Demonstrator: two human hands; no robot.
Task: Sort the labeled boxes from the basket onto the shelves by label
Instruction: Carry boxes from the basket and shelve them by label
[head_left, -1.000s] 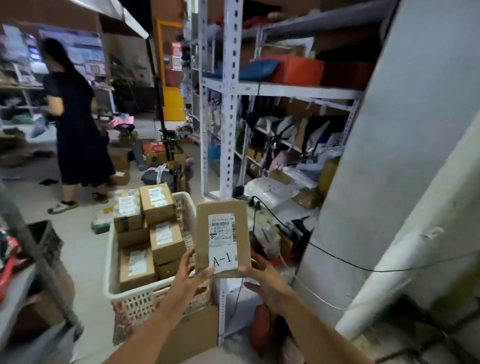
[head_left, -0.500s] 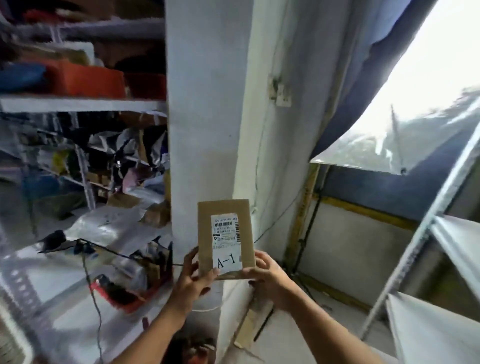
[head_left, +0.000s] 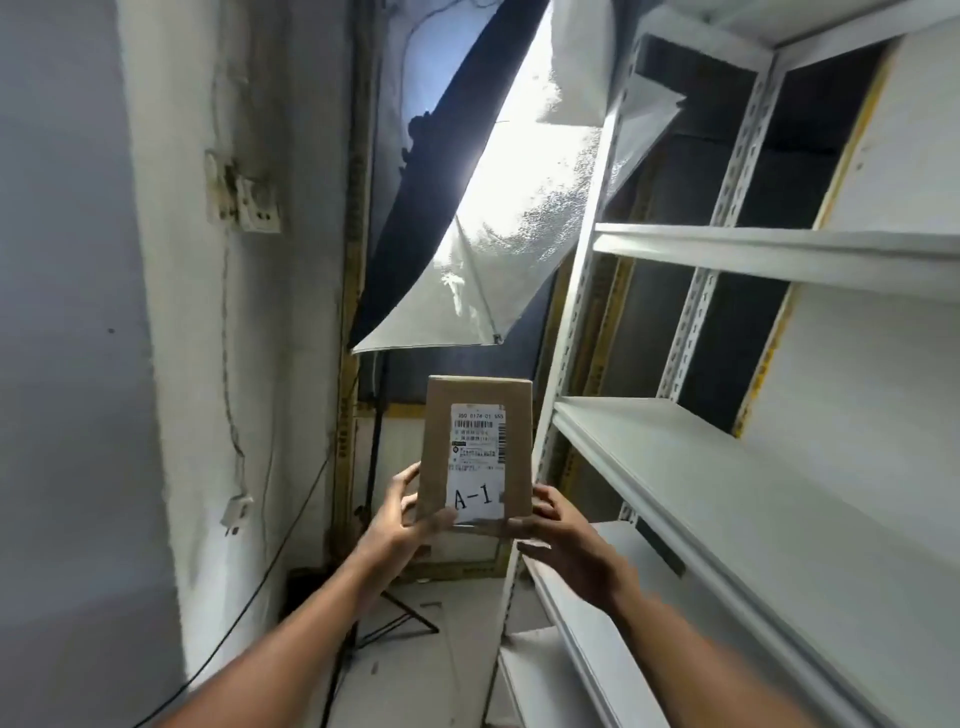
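A small brown cardboard box (head_left: 477, 415) with a white shipping label marked "A-1" stands upright in front of me, held at its lower corners. My left hand (head_left: 397, 522) grips its lower left edge, thumb on the front face. My right hand (head_left: 566, 545) grips its lower right corner. A white metal shelf unit (head_left: 727, 478) with bare boards rises at the right, close to the box's right side. The basket is out of view.
A white pillar (head_left: 156, 312) with a wall socket (head_left: 249, 202) and hanging cables stands at the left. A photo umbrella (head_left: 498, 260) on a black tripod stand (head_left: 400, 618) fills the corner behind the box. Bright light comes from above.
The view has swung right from the basket and cluttered shelves to the white shelf unit. Both hands have kept hold of the A-1 box throughout.
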